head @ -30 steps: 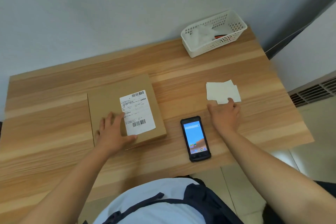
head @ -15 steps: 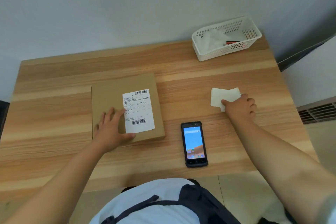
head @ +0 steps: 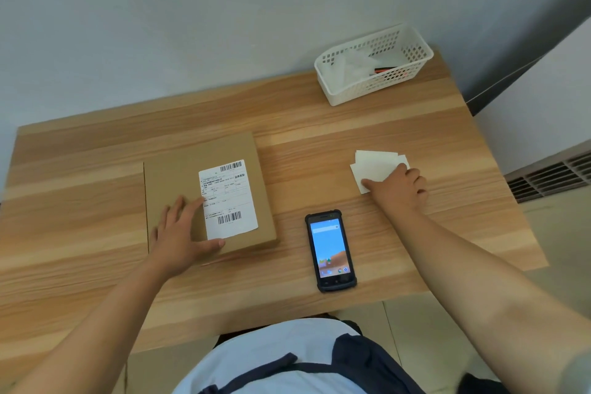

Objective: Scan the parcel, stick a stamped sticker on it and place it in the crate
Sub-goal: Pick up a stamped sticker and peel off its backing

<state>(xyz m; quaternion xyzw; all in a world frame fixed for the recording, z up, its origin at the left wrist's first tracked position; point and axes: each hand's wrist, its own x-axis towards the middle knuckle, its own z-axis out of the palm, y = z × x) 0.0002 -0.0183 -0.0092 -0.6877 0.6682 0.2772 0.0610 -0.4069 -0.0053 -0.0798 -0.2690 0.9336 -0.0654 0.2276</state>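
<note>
While left hand point(head: 179, 240) lies flat on parcel point(head: 179, 169), right hand point(head: 398, 190) fingers pinch stickers point(head: 374, 166).

Matt cardboard parcel point(head: 204, 189); wood-grain table point(head: 319, 131); perforated plastic crate point(head: 374, 77).

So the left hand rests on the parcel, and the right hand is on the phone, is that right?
Not quite. The head view shows the right hand on the white stickers; the phone lies untouched. The left hand does rest on the parcel.

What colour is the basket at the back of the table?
White, with a perforated lattice wall: the basket shows clearly in the head view.
</note>
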